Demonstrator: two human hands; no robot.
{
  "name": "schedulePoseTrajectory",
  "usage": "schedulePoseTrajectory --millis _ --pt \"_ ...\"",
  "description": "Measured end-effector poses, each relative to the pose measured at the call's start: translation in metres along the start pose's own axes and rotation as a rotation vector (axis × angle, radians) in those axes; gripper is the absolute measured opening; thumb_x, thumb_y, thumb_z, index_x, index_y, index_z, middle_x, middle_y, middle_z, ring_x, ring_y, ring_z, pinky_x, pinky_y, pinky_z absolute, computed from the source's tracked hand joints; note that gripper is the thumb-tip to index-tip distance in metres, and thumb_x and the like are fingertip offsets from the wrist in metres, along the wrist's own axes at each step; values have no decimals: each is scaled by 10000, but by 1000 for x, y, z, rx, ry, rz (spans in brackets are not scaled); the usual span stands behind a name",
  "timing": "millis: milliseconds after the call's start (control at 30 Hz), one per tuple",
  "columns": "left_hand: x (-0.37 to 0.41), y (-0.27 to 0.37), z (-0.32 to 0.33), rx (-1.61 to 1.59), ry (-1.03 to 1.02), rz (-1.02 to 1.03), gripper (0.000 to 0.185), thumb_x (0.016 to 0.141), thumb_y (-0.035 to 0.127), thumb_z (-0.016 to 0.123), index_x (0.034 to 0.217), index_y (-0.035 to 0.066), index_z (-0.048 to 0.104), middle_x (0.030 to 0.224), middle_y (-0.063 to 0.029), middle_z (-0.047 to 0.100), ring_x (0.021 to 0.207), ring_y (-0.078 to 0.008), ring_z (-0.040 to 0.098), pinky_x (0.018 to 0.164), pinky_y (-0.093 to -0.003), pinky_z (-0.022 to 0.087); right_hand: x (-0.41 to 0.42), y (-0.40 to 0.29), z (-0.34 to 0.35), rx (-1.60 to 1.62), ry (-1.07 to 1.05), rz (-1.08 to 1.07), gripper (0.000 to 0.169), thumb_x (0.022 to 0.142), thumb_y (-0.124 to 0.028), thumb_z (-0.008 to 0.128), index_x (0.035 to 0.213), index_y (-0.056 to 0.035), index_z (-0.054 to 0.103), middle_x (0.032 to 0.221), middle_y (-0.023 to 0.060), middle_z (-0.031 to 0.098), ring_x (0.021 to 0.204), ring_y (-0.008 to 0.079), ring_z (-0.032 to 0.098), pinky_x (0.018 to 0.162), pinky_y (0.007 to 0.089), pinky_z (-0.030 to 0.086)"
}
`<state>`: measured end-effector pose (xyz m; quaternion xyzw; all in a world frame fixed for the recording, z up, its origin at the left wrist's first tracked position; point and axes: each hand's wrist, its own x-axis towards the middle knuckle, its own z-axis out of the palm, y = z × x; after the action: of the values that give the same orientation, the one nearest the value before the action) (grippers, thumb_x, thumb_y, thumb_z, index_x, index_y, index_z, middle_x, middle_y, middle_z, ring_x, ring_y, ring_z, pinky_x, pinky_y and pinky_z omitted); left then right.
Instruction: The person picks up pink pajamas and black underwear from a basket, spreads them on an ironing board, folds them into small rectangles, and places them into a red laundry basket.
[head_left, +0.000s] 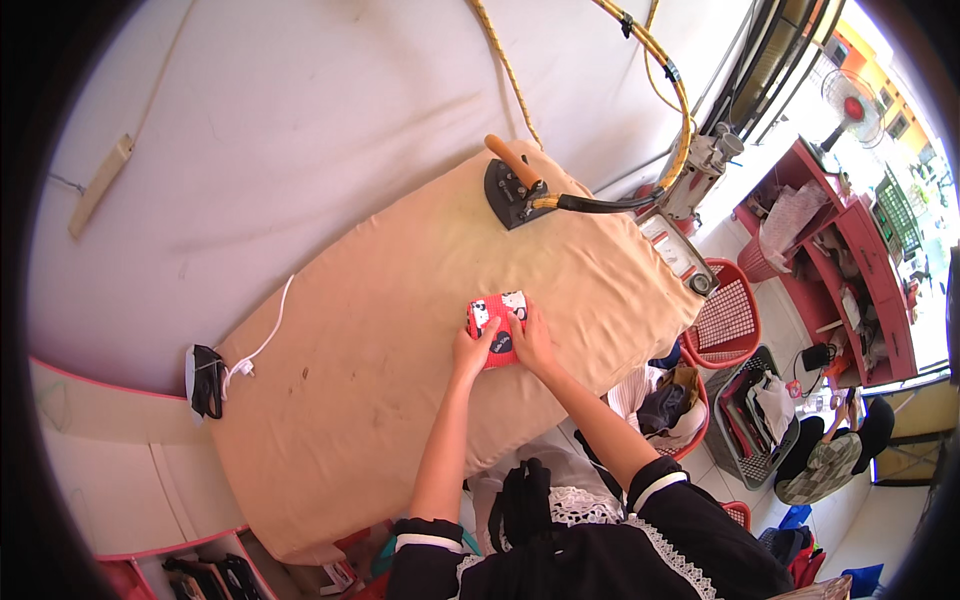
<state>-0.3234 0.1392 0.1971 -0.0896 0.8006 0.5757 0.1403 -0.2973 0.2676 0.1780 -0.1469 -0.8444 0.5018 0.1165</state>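
Note:
My left hand and my right hand grip a small red folded cloth from its two sides, thumbs on top. White cartoon cat faces and a dark heart with writing decorate it. Beneath it spreads the tan cloth cover of an ironing table; whether the bundle rests on that cover or is held just over it, I cannot tell. Beyond my hands, a steam iron with an orange-brown handle sits near the far end of the table. My fingers are mostly hidden under the bundle.
A yellow braided hose runs from the iron. At the table's left edge lies a second iron with a white cord. Laundry baskets stand on the right, near a red cabinet. A seated person is farther right.

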Motion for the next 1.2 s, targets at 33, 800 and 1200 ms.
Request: schedulePoseTrajectory --millis 33,800,1200 --pt "-2 1 -4 -79 -64 -74 455 804 417 675 949 -13 637 916 -129 673 806 -202 658 707 -294 507 -2 -1 0 41 -12 -4 539 925 -325 495 1308 38 383 1240 260 491 1159 373 480 978 400 378" --pt "-82 3 -2 -492 -188 17 332 874 225 614 1132 24 556 1016 -63 631 858 -121 616 736 -267 502 -57 -44 -51 458 -86 213 348 957 -346 476 973 -9 563 747 12 514 696 86 452 635 263 413" --pt "-144 43 -53 -426 -222 241 391 978 330 433 1057 -21 587 960 -66 637 841 -122 590 753 -263 472 -137 -128 -77 378 -6 147 545 892 -323 579 1286 11 404 1121 149 593 1032 181 566 882 302 438"
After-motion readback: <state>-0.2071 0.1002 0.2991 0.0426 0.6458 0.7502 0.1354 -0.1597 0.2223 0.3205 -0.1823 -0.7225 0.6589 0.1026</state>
